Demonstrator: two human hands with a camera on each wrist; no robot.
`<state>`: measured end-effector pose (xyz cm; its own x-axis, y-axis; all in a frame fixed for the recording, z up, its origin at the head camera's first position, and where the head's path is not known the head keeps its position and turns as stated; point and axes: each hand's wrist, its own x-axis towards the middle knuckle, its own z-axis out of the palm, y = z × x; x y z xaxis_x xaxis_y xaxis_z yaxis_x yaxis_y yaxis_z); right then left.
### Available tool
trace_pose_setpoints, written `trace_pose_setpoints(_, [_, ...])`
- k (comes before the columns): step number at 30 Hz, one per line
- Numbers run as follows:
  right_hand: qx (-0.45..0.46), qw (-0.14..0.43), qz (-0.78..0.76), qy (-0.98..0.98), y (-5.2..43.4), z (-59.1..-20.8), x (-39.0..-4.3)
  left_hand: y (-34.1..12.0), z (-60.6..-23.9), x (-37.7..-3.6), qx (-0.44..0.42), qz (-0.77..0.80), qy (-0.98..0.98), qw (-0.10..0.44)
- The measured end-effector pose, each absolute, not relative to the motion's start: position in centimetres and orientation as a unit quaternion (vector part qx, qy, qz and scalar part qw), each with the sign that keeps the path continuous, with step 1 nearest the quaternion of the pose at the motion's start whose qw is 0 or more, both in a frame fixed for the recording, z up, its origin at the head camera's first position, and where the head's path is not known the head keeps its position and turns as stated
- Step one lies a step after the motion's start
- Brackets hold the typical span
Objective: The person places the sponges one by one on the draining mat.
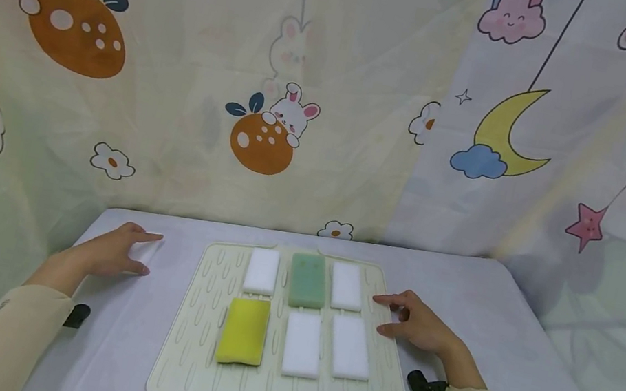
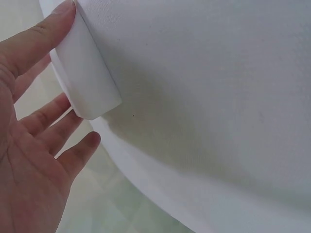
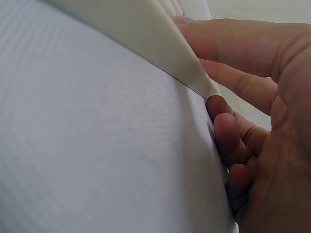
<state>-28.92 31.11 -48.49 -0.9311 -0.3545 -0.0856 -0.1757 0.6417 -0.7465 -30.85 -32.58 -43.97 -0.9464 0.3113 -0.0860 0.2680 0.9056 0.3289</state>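
Note:
My left hand (image 1: 117, 250) is at the left of the table and holds a white sponge (image 2: 90, 73) between thumb and fingers, close to the table edge. A pale ribbed mat (image 1: 182, 368) lies in the middle. On its back row are two white sponges, one left (image 1: 262, 272) and one right (image 1: 346, 287), with a green sponge (image 1: 308, 281) between them. In front lie a yellow sponge (image 1: 243, 331) and two more white sponges (image 1: 303, 345). My right hand (image 1: 419, 322) rests at the mat's right edge, thumb and forefinger over it, the other fingers loosely curled beside the rim.
A white cloth covers the table (image 1: 115, 356). Behind and around it hangs a printed curtain (image 1: 186, 61) with rabbits, flowers and a moon. Dark wrist-camera mounts sit at the left wrist (image 1: 77, 315) and right wrist (image 1: 426, 386).

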Motion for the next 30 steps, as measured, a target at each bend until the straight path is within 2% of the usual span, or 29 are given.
trace_pose_setpoints(12, [-0.144,0.113,-0.398,0.899,30.78,-48.19,-28.79,-33.04,-44.0,-30.79,0.151,0.162,0.974,0.038])
trace_pose_setpoints(30, [-0.138,0.11,-0.379,0.908,30.77,-48.1,-28.65,-32.64,-43.74,-30.39,0.14,0.156,0.977,0.023])
